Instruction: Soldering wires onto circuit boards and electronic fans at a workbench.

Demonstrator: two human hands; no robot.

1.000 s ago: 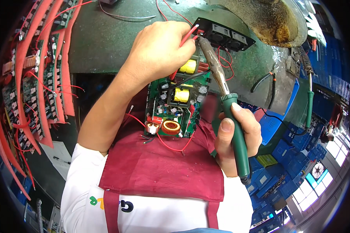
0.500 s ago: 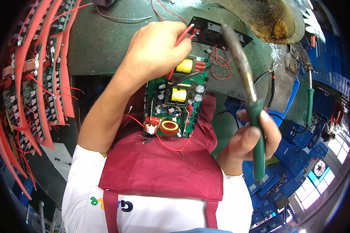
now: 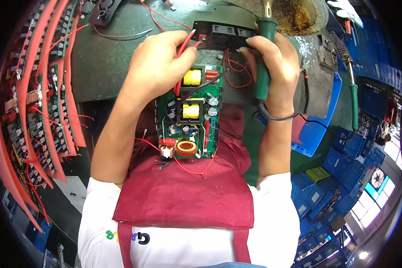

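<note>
My left hand (image 3: 158,64) is closed on a thick red wire (image 3: 185,43), whose bare end sticks up past my fingers. Below it stands a green circuit board (image 3: 213,82) with yellow-wrapped transformers and a copper ring coil (image 3: 186,147), its near end by my apron. A black wire crosses the board. Just beyond lies a black panel (image 3: 205,29) with socket openings. My right hand (image 3: 285,62) grips the green handle of a soldering iron (image 3: 264,76), pointed away from me over a scorched metal tray (image 3: 306,15). The iron's tip is out of view.
Stacked boards between red foam sheets (image 3: 62,111) line the left side. A second green-handled iron (image 3: 354,100) hangs at the right, near a blue tray (image 3: 317,134). A thin red wire (image 3: 236,71) loops on the bench. A black fan part (image 3: 106,11) lies far left.
My right hand has swung the soldering iron forward, from close to my body to beside the panel. My left hand, the board and the panel appear shifted slightly left.
</note>
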